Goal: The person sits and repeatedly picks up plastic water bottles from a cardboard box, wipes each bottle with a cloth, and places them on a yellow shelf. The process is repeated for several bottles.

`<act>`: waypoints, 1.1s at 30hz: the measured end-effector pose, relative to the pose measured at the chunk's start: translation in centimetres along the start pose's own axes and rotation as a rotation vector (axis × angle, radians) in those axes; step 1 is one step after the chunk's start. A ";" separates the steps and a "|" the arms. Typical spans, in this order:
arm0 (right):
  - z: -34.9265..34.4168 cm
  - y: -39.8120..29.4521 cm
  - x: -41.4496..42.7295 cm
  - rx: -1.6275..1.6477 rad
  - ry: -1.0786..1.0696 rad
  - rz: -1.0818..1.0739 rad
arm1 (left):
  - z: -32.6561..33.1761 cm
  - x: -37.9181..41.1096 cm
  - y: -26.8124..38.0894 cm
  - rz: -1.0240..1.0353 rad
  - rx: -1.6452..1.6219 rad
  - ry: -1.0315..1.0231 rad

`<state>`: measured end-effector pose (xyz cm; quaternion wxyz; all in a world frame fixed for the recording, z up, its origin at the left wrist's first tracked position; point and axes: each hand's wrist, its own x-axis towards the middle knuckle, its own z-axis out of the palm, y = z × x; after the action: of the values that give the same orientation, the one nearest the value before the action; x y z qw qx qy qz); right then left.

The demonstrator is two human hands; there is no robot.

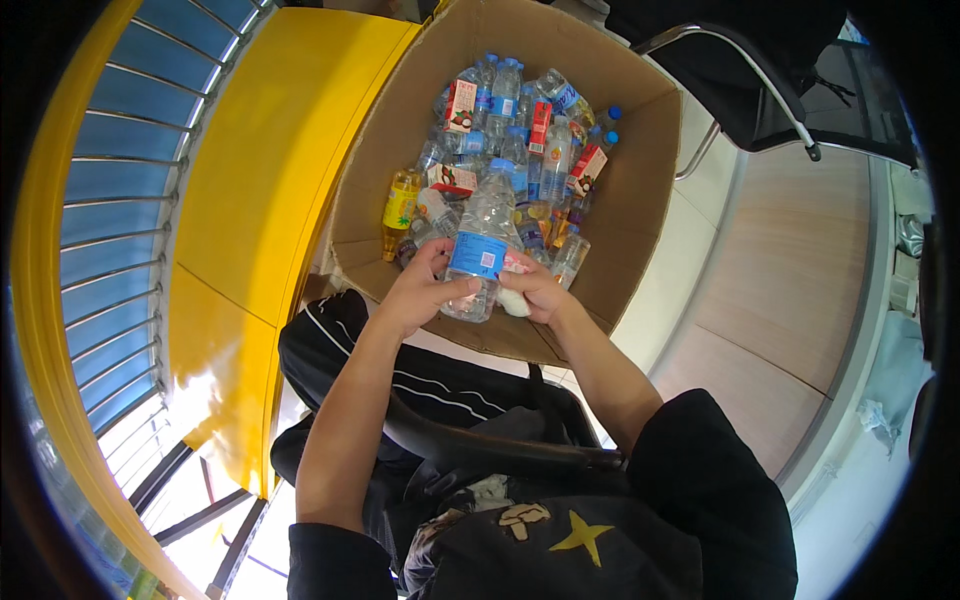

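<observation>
A clear plastic water bottle (486, 214) with a blue cap and blue label stands tilted between my hands, over the front of a large cardboard box (637, 172). My left hand (427, 285) grips its lower left side. Against its right side is my right hand (536, 285), which also holds a crumpled white and pink wad (514, 302), perhaps tissue or cloth. Behind the bottle, the box holds many empty-looking plastic bottles (504, 101), several red-and-white drink cartons (460, 105) and a yellow-labelled bottle (401, 210) of yellow liquid.
A yellow cabinet or panel (247, 187) runs along the left of the box, beside a metal-barred window (120, 202). A black chair (739, 97) with a metal frame stands at the upper right. A wood-toned panel (795, 255) lies to the right. A black curved armrest (480, 431) crosses my lap.
</observation>
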<state>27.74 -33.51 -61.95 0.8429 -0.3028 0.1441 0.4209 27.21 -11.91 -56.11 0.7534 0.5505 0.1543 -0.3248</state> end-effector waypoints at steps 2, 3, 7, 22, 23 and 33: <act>0.5 -0.8 -0.1 -0.057 -0.045 0.024 | 0.0 -0.8 0.7 -0.068 -0.148 -0.060; 0.9 -1.2 0.0 -0.100 -0.016 0.009 | -0.1 -1.1 1.0 -0.103 -0.222 -0.090; 5.4 -2.9 -0.4 -0.239 0.087 -0.038 | -1.1 -1.7 0.6 -0.068 -0.366 -0.063; 12.1 -3.1 -0.5 -0.496 0.138 -0.174 | -1.3 -6.2 1.4 0.165 -0.493 -0.137; 12.5 -2.8 -0.6 -0.498 0.135 -0.192 | -1.3 -6.4 1.3 0.177 -0.438 -0.128; 14.1 -2.2 -1.6 -0.509 0.143 -0.225 | -1.0 -8.2 0.6 0.260 -0.508 -0.063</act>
<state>28.32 -26.60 -49.39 0.7688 -0.5476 0.0583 0.3252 21.69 -8.21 -51.19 0.9070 0.3487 0.1352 -0.1933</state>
